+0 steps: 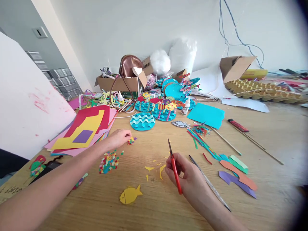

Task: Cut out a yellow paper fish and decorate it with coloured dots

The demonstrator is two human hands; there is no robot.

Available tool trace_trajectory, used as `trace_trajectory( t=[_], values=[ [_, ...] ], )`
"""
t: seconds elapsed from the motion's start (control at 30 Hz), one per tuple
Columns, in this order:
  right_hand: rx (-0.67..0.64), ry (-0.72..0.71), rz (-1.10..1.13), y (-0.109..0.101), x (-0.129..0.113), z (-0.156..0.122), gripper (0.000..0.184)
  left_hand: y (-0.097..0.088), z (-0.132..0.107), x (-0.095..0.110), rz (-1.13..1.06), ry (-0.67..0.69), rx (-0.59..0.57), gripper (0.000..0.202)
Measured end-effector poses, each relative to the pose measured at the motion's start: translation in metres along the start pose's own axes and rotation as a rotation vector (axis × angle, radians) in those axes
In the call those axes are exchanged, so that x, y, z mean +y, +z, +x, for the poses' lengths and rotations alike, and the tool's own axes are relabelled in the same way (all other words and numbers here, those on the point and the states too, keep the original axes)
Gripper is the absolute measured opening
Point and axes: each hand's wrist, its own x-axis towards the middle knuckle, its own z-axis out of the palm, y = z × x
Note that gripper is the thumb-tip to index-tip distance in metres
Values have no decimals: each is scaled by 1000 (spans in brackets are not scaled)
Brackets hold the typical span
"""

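**One yellow fish on the table, one pair of scissors in the right hand**

The single yellow fish [130,194] lies flat at the near side of the table [158,213], between the two forearms and apart from both hands. The right hand [181,173] is closed around one pair of red-handled scissors [176,173], points away from the person. Several yellow scraps [149,168] lie just left of that hand. One pen-like tool [209,183] lies beside its wrist.

The left hand [121,137] has its fingertips bunched at one small pile of coloured bits [131,140]; whether they pinch any, I cannot tell. One spread of dots [109,162], too many to count, lies nearer the person.

Farther back stand two glue bottles, one white [185,107] and one with yellow [121,98]. One blue disc [142,121] bears white waves; another [163,114] behind it carries several patterned fish [170,106].

One open box [113,84] holds a tangle of strands [106,72]; a brown bag [130,65] rests at its right end.
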Motion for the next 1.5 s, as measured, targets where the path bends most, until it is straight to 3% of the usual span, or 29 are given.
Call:
trace_trajectory(
  t=[0.17,0.3,0.43,0.5,0.6,0.77,1.03,1.33,1.5],
  values=[
    [-2,5,-42,-4,-1,1,3,-1,4,2,-65,-26,-19,12],
    [0,-1,-4,-4,-1,2,2,-8,-8,13,-225,-73,-104,11],
    [-4,39,85,-3,-2,4,3,-10,-29,37,-450,-75,-236,20],
    [-7,67,161,-3,-5,5,5,-7,-39,53,-736,-101,-313,21],
    [-15,85,303,-4,-7,6,10,2,-51,75,-911,-95,-385,22],
    [-34,96,483,-1,-5,7,15,16,-57,99,-915,-104,-420,18],
    [-40,117,499,0,-5,8,21,33,-57,108,-820,-71,-365,8],
    [-33,111,577,1,1,12,15,35,-60,109,-831,-9,-373,9],
    [-27,116,601,0,-1,11,16,30,-67,112,-747,50,-311,18]
  ],
)
